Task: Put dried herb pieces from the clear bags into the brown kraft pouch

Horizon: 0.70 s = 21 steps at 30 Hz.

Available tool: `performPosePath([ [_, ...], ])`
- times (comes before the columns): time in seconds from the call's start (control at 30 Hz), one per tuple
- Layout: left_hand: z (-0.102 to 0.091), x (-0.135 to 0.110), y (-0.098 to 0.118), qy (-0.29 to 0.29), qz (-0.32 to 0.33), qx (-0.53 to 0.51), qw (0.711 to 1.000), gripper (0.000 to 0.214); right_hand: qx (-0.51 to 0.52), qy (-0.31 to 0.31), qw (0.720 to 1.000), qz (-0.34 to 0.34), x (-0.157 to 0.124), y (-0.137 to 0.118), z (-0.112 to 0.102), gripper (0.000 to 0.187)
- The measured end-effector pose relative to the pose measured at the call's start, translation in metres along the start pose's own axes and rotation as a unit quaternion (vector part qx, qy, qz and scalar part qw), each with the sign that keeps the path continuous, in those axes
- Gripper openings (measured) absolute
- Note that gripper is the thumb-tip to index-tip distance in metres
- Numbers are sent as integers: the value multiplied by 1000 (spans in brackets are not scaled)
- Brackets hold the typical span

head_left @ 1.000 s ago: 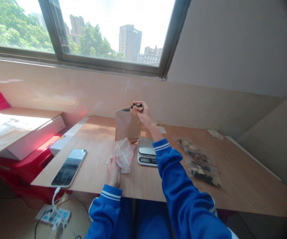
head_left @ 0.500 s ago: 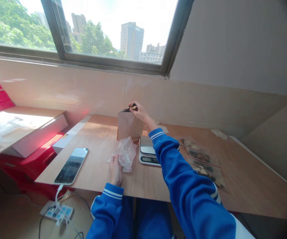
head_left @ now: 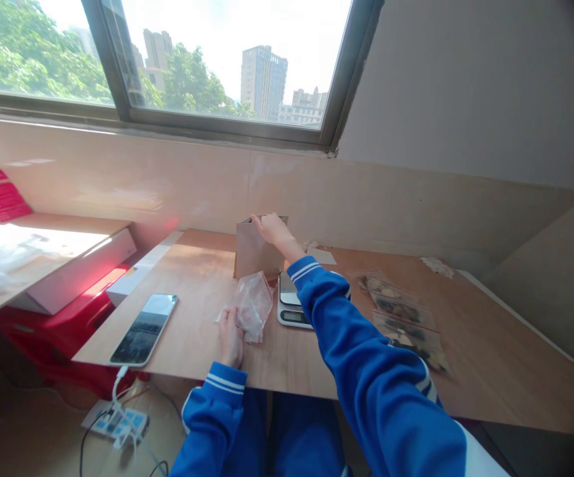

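My left hand (head_left: pixel 230 336) is closed on the edge of a clear zip bag (head_left: pixel 256 306) with a red seal line, lying crumpled on the table. A brown paper bag (head_left: pixel 254 252) stands upright behind it. At that bag's mouth is my right hand (head_left: pixel 273 232), its fingers bent over the near rim. The fingertips are hidden inside, so whether they hold anything does not show. Beneath my right forearm, a white kitchen scale (head_left: pixel 293 318) with a metal plate is partly covered by the blue sleeve.
Several zip bags of dried pieces (head_left: pixel 406 318) lie to the right of my sleeve. A phone (head_left: pixel 144 330) on a charging cable rests near the left table edge. A power strip (head_left: pixel 118 422) lies below. Paper scraps (head_left: pixel 436 267) are toward the back.
My right hand has gone lower, into the paper bag's mouth, and the dark and pale dried piece it held is out of sight. My left hand has stayed on the zip bag.
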<state>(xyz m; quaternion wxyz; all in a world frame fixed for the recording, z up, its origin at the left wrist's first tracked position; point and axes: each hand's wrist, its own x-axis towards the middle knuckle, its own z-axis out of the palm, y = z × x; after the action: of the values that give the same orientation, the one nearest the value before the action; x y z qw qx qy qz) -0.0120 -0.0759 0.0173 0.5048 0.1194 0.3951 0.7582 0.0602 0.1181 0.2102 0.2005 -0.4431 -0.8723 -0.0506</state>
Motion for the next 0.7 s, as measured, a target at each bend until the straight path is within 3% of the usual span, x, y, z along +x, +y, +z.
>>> performPosePath([
  [0.13, 0, 0, 0, -1, -2, 6, 1000, 37, 19, 103, 994, 1, -12, -9, -6, 28],
  [0.2, 0, -1, 0, -1, -1, 18, 1000, 36, 55, 172, 983, 21, -26, -15, -12, 26],
  [0.27, 0, -2, 0, -4, -3, 34, 999, 34, 98, 199, 974, 48, -46, -21, -14, 28],
  [0.33, 1, -3, 1, -12, -6, 48, 999, 34, 137, 168, 973, 84, -72, -25, -9, 31],
  [0.43, 3, -5, 3, -33, 8, 52, 998, 35, 201, 58, 965, 160, -114, -22, 13, 35],
  [0.53, 4, -5, 3, -58, 38, 52, 996, 37, 341, -39, 916, 206, -149, -14, 39, 45],
  [0.6, 4, -5, 3, -69, 62, 66, 994, 38, 419, -37, 885, 198, -162, -9, 48, 43],
  [0.7, 5, -7, 3, -81, 114, 127, 982, 36, 478, 27, 852, 211, -170, -5, 48, 39],
])
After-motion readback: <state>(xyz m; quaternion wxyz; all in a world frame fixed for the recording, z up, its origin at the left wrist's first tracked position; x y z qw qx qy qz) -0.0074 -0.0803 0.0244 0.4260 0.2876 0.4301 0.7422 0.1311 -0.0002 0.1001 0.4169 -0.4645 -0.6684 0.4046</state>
